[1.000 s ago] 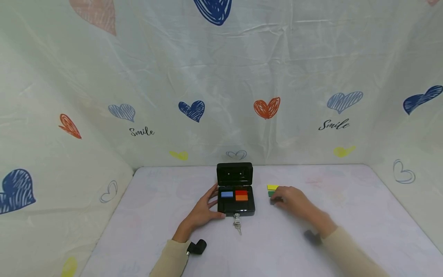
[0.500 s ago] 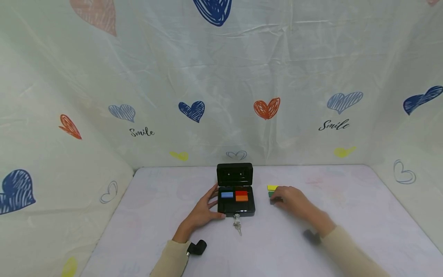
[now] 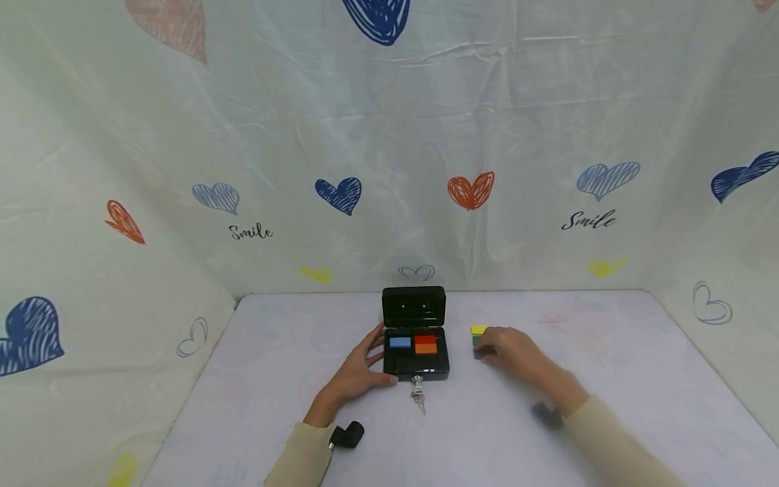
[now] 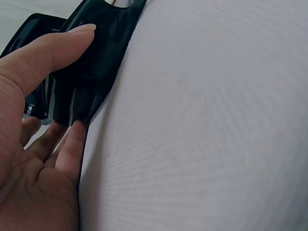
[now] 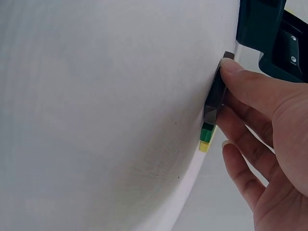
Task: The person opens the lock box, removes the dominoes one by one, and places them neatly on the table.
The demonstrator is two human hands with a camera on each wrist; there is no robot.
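A small black cash box (image 3: 431, 368) stands with its lid up and keys (image 3: 418, 399) hanging from its front lock. My left hand (image 3: 351, 375) holds the box's left side, thumb at the front corner and fingers spread along the wall. Inside the tray lie a blue block (image 3: 399, 342), a red block (image 3: 425, 339) and an orange block (image 3: 425, 349). To the right of the box, my right hand (image 3: 517, 352) pinches a black block (image 5: 215, 98) between thumb and fingers. Behind it, in a row, lie a green block (image 5: 206, 133) and a yellow block (image 5: 204, 146).
The white table (image 3: 243, 379) ends at a light curtain (image 3: 389, 230) printed with hearts and "Smile". A black wrist camera (image 3: 347, 435) sits at the left cuff, and another dark one (image 3: 548, 415) is by the right wrist.
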